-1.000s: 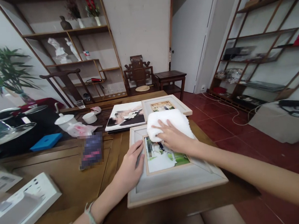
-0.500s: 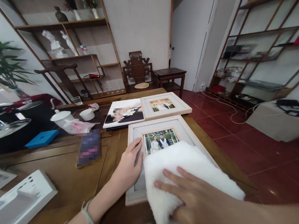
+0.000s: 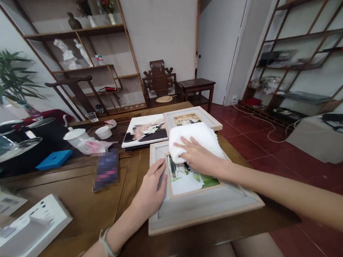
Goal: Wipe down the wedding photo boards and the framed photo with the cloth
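A large pale picture frame point(image 3: 201, 211) with a photo inside lies flat on the wooden table point(image 3: 76, 195) in front of me. My left hand point(image 3: 151, 191) rests flat on the frame's left border, fingers stretched out. My right hand point(image 3: 199, 158) presses a white fluffy cloth point(image 3: 197, 138) onto the far part of the frame, fingers spread over the cloth. The cloth covers the frame's top edge and part of the photo.
Beyond lie a smaller white frame point(image 3: 193, 119) and an unframed print point(image 3: 145, 131). A dark card point(image 3: 106, 174), a blue pad point(image 3: 53, 159), white cups point(image 3: 103, 132), pots point(image 3: 15, 146) and a white box point(image 3: 25, 231) occupy the table's left. Shelves line both walls; a red tiled floor lies right.
My right hand has slid the cloth from the frame's near edge back up to its far end. The left hand has stayed on the left border.
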A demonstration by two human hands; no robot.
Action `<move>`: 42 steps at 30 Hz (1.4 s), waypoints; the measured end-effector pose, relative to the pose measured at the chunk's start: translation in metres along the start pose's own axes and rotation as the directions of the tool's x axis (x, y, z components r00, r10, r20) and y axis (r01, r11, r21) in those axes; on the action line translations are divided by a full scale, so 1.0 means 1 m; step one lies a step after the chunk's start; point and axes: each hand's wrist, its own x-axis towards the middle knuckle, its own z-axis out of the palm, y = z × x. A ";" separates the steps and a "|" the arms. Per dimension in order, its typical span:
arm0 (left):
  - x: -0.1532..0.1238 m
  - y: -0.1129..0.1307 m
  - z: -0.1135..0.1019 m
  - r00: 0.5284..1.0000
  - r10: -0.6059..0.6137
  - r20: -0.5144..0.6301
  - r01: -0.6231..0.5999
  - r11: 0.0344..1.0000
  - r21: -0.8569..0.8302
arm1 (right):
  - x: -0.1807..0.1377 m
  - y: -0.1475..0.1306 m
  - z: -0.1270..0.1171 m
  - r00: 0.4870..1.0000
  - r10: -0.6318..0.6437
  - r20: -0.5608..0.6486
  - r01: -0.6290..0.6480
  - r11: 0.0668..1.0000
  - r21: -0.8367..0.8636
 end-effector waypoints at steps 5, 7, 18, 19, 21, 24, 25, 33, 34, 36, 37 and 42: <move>0.000 -0.003 0.003 1.000 0.010 -0.027 -0.010 1.000 -0.002 | -0.027 -0.029 -0.016 0.985 -0.131 0.116 0.121 0.988 0.094; -0.001 -0.003 0.003 1.000 0.011 -0.027 -0.011 1.000 -0.007 | -0.047 -0.042 -0.024 0.972 -0.197 0.125 0.180 0.974 0.139; -0.001 -0.002 0.002 1.000 0.004 -0.004 -0.004 1.000 0.010 | -0.077 -0.056 -0.034 0.991 -0.110 0.071 0.073 0.913 0.401; -0.001 -0.002 0.002 1.000 0.007 -0.005 -0.007 1.000 0.007 | -0.069 -0.049 -0.027 0.998 -0.043 0.054 0.019 0.924 0.381; -0.001 -0.002 0.002 1.000 0.006 -0.007 -0.006 1.000 0.002 | -0.051 -0.033 -0.013 0.998 0.063 0.013 -0.064 0.946 0.318; -0.001 -0.001 0.001 1.000 -0.013 0.002 0.013 1.000 0.000 | -0.021 -0.009 0.000 0.991 0.135 -0.022 -0.128 0.971 0.204; -0.001 0.000 0.001 1.000 -0.019 0.005 0.019 1.000 -0.002 | -0.012 -0.004 0.001 0.990 0.141 -0.024 -0.135 0.976 0.171; -0.006 0.002 0.002 0.982 -0.116 -0.148 0.092 0.983 -0.160 | -0.001 -0.043 -0.014 0.991 -0.008 0.132 -0.008 0.992 0.126; -0.007 0.004 0.001 0.978 -0.141 -0.156 0.107 0.973 -0.206 | -0.006 -0.054 -0.017 0.989 -0.043 0.139 0.023 0.989 0.145; -0.007 0.006 -0.003 0.969 -0.195 -0.154 0.143 0.944 -0.296 | -0.017 -0.073 -0.025 0.985 -0.121 0.123 0.099 0.980 0.173; -0.006 0.007 -0.005 0.965 -0.217 -0.149 0.157 0.929 -0.334 | -0.023 -0.082 -0.028 0.983 -0.154 0.102 0.133 0.974 0.182; -0.006 0.008 -0.006 0.967 -0.232 -0.107 0.185 0.925 -0.331 | -0.046 -0.104 -0.027 0.970 -0.241 0.043 0.225 0.948 0.224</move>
